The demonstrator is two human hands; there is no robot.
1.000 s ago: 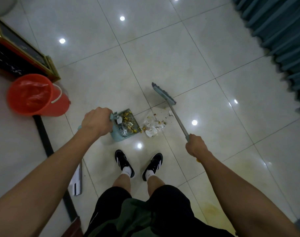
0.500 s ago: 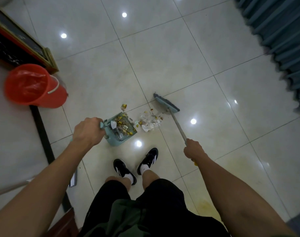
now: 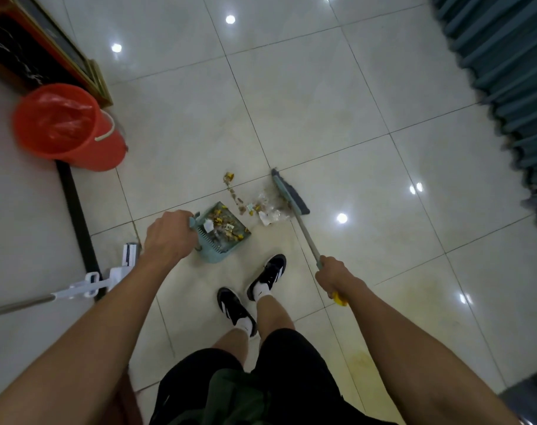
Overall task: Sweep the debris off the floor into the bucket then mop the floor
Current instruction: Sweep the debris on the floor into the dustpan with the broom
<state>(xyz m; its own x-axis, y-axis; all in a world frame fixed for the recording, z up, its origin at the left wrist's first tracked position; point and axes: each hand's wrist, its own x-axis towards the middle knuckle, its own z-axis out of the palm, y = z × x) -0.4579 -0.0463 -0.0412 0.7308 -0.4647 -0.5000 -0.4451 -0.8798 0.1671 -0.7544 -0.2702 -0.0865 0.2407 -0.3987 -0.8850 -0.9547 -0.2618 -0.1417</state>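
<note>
My left hand (image 3: 168,237) grips the handle of a teal dustpan (image 3: 222,237) that rests on the tiled floor and holds yellow and brown scraps. My right hand (image 3: 333,273) grips the grey handle of a broom (image 3: 291,196), whose dark head stands on the floor just right of a loose pile of debris (image 3: 262,210). More crumbs (image 3: 229,177) trail away behind the dustpan's mouth. An orange bucket (image 3: 65,127) lined with a red bag stands at the left, well away from the dustpan.
A white mop (image 3: 107,279) lies on the floor at the left, its pole running off the left edge. A dark framed cabinet (image 3: 46,56) fills the top left corner. Teal curtains (image 3: 506,72) hang at the right. My black shoes (image 3: 268,273) stand just behind the dustpan.
The dustpan has shifted back toward my feet and left some crumbs on the floor beyond it. The broom head has come down close against the debris pile. The mop has entered view.
</note>
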